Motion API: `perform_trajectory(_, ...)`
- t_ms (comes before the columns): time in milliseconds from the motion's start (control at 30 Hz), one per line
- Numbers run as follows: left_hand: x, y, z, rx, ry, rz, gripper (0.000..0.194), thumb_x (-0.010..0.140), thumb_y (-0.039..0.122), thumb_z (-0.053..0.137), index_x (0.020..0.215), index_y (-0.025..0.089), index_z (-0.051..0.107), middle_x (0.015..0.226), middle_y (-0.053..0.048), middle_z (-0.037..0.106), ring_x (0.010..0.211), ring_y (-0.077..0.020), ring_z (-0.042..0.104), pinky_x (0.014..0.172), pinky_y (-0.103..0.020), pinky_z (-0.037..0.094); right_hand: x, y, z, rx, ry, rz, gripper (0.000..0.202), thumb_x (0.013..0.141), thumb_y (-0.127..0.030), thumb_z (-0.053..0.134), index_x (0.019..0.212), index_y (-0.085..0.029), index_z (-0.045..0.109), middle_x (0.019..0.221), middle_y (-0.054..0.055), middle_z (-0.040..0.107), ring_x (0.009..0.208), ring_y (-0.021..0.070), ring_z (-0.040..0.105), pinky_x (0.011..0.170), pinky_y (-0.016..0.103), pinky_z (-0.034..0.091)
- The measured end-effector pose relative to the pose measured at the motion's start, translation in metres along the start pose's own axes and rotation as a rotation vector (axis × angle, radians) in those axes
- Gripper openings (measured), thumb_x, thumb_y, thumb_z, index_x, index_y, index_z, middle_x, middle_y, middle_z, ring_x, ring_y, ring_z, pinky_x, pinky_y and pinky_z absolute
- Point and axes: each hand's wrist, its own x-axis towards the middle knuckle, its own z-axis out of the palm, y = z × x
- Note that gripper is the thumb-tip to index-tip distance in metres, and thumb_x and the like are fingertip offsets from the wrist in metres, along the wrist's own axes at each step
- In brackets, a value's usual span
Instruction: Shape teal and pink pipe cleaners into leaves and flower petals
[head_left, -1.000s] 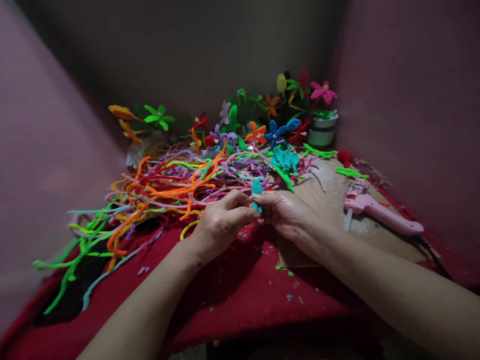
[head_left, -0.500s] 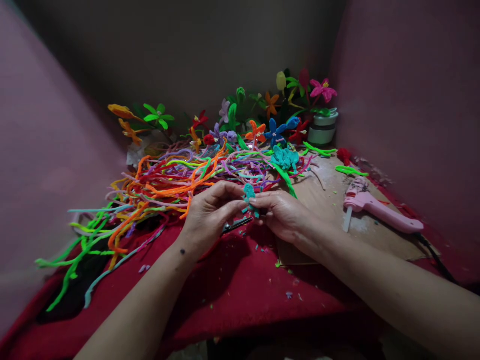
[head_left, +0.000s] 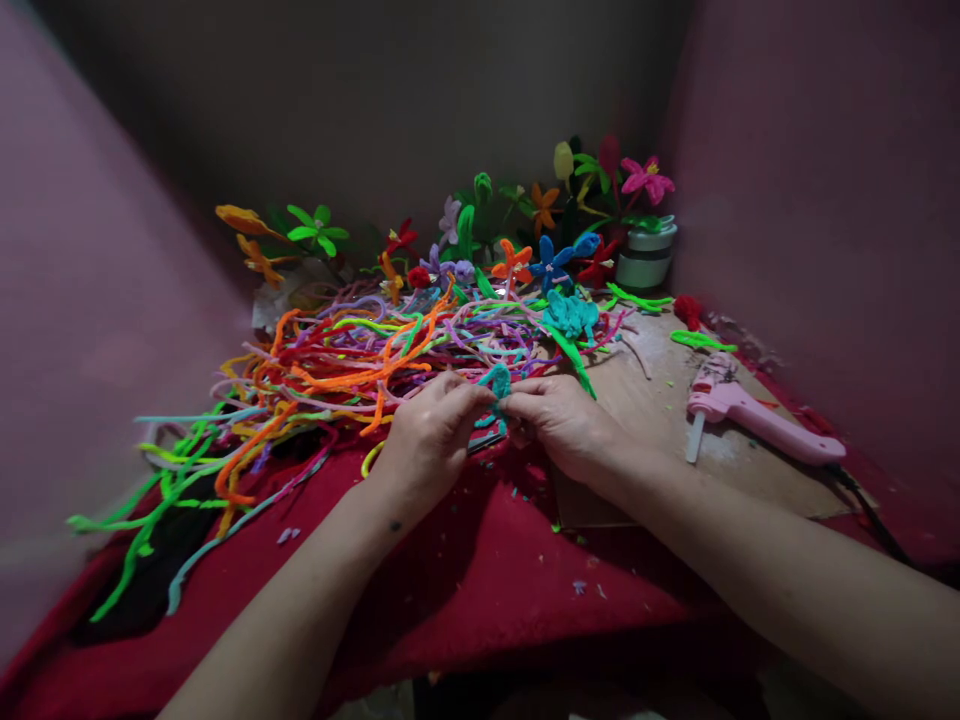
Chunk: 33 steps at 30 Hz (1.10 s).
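Observation:
Both hands meet over the near edge of the craft pile, pinching a small teal pipe cleaner piece (head_left: 498, 384) bent into a loop. My left hand (head_left: 435, 425) grips its left side between thumb and forefinger. From the right, my right hand (head_left: 559, 420) pinches the same piece, its other fingers curled under. Part of the teal piece is hidden by the fingertips. Below it, a metal tool (head_left: 486, 441) lies on the cloth, mostly covered by the hands. A finished-looking teal ruffled flower (head_left: 571, 316) rests just beyond, above a green leaf (head_left: 571, 358).
Loose coloured pipe cleaners (head_left: 337, 365) spread across the left. A pink hot glue gun (head_left: 765, 420) lies on a cardboard sheet (head_left: 637, 400) at the right, its cord trailing off. Fuzzy flowers and a small pot (head_left: 645, 262) stand along the back. Red cloth (head_left: 465, 590) covers the table.
My left hand has turned, its back now more upward, and closed in on the teal piece. The piece now shows as a bent loop. My right hand has barely shifted.

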Motion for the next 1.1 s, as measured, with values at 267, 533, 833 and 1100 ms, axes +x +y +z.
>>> perform_trajectory(267,0.0,0.005,0.002,0.106,0.063,0.024,0.009,0.079,0.011,0.051,0.086,0.016,0.054,0.075,-0.001,0.06,0.067,-0.0114,0.056,0.062,-0.02,0.041,-0.004,-0.004,0.001,-0.113,0.046,-0.046,0.015,0.062,-0.012,0.05,0.048,-0.017,0.049,0.042,-0.006,0.041,0.04,0.0067,0.035,0.042,0.023,0.023)
perform_trajectory(533,-0.003,0.013,0.005,0.247,0.026,-0.001,0.014,0.076,0.01,0.05,0.088,0.016,0.048,0.075,-0.003,0.059,0.066,-0.0142,0.055,0.058,-0.023,0.041,-0.006,-0.007,0.004,-0.211,0.06,-0.106,0.013,0.063,-0.011,0.049,0.06,-0.014,0.062,0.052,-0.005,0.05,0.048,0.0068,0.039,0.047,0.021,0.029)
perform_trajectory(833,-0.009,0.025,0.012,0.532,-0.043,-0.027,0.012,0.083,0.01,0.038,0.092,0.016,0.044,0.079,-0.005,0.055,0.068,-0.0169,0.056,0.055,-0.026,0.043,-0.009,-0.003,0.008,-0.265,0.056,-0.231,0.021,0.063,-0.01,0.047,0.065,-0.013,0.068,0.055,-0.003,0.054,0.054,0.009,0.043,0.052,0.022,0.034)
perform_trajectory(1100,-0.008,0.019,0.014,0.182,-0.019,0.018,0.035,0.082,0.007,0.042,0.116,0.015,0.039,0.099,-0.01,0.057,0.091,-0.0191,0.058,0.075,-0.032,0.05,-0.008,-0.002,0.006,-0.096,0.037,-0.107,0.011,0.063,-0.015,0.052,0.059,-0.013,0.061,0.052,-0.003,0.053,0.048,0.0077,0.042,0.047,0.022,0.032)
